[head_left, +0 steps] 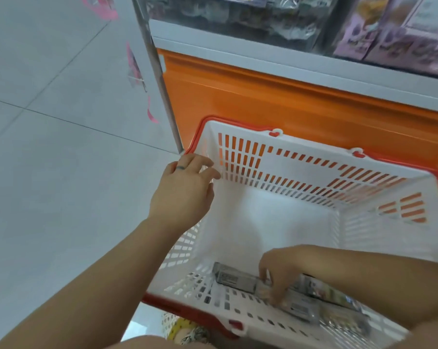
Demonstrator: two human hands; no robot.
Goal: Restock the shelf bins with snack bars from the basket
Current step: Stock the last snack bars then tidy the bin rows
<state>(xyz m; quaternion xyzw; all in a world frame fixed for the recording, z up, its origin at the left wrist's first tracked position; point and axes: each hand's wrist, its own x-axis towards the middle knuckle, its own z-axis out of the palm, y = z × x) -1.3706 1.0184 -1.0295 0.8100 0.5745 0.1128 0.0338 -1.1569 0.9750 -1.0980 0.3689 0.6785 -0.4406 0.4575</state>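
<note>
The snack bars [235, 278] lie flat on the floor of the basket [311, 146], against its near wall. Count unclear through blur; at least 2. Long axes run along that wall, left to right, ends pointing at the side walls. The right hand [286, 270] reaches down, fingers curled onto the snack bars near mid-length. The left hand [185, 190] grips the left rim. Judgement: bars light, fairly stiff, wrappers slick; pinch across the short width at the middle, not by the crimped ends.
</note>
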